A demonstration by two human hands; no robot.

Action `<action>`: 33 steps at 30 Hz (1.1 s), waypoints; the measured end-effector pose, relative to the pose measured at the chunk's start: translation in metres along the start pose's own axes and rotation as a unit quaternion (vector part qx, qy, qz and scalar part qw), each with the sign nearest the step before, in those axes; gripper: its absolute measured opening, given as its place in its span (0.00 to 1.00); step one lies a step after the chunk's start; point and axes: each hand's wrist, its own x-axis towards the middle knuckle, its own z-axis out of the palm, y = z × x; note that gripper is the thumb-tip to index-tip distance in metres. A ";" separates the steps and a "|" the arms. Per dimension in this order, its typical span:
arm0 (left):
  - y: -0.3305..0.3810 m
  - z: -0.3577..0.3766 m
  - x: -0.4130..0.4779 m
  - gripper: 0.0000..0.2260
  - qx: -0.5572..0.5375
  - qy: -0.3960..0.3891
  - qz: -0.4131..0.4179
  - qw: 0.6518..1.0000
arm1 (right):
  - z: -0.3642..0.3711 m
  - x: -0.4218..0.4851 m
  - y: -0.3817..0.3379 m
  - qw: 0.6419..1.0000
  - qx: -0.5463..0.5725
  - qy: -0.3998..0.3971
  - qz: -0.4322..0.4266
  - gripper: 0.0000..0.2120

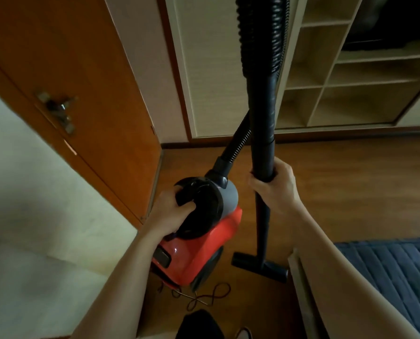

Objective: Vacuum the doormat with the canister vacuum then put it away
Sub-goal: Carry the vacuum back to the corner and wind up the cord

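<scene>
A red canister vacuum (204,250) with a black round top and grey front hangs low over the wooden floor in the middle of the head view. My left hand (172,211) grips its black carry handle. My right hand (275,189) is wrapped around the black wand (262,143), which stands nearly upright. The floor nozzle (260,265) sits at the wand's lower end, right of the canister. A ribbed black hose (262,33) loops overhead and runs down to the canister's front. No doormat is in view.
An orange wooden door (81,81) stands open at left, beside a pale wall (32,216). Open wardrobe shelves (350,81) fill the back right. A bed with a blue quilted cover (399,270) sits at lower right. A thin red cord (204,297) lies on the floor below the canister.
</scene>
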 end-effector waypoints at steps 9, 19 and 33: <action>0.016 0.004 0.154 0.08 0.017 0.003 0.005 1.000 | -0.005 0.125 0.051 0.999 -0.030 0.045 -0.001 0.16; 0.038 -0.010 0.359 0.11 0.019 -0.138 0.076 0.987 | 0.020 0.275 0.124 0.983 -0.068 0.156 0.070 0.13; 0.123 0.038 0.537 0.05 0.048 -0.225 0.159 0.960 | -0.055 0.383 0.150 0.928 -0.095 0.353 0.071 0.08</action>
